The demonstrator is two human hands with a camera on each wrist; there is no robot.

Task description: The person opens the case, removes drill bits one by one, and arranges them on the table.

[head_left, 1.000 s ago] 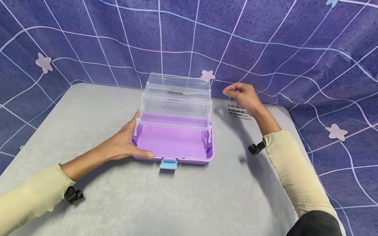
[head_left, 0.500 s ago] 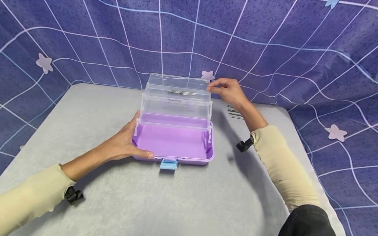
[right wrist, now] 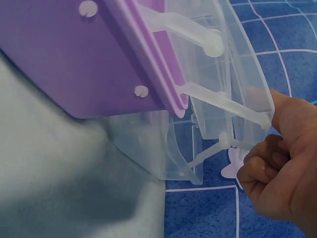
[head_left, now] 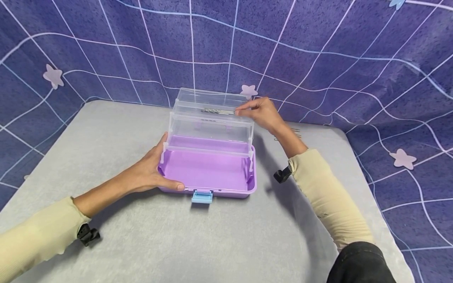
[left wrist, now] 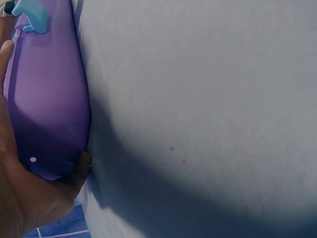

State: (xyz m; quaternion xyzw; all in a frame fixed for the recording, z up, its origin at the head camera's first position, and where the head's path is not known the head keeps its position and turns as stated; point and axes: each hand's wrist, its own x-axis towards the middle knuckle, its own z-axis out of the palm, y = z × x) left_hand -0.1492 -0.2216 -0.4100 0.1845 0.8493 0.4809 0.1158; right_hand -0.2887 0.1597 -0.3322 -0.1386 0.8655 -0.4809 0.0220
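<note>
No legible text, label, brand, number or sign appears on the purple rectangular plastic box [head_left: 209, 171], its light-blue plastic latch [head_left: 202, 197] or its clear plastic trays [head_left: 189, 108]. Any markings on the slender metal drill bits [head_left: 216, 111] in the uppermost visible bits' tray are too small to read. The blue-purple fabric backdrop [head_left: 124, 27] carries printed lines and pale stars [head_left: 54, 76], with no readable characters.

Grey tabletop [head_left: 226, 239] before a blue-purple cloth backdrop [head_left: 134, 27].
Pale grid lines [head_left: 193, 62] cross it, with pale stars [head_left: 403, 158] at left, middle and right; 1 light-blue star [head_left: 396, 4] is cut by the top edge.
</note>
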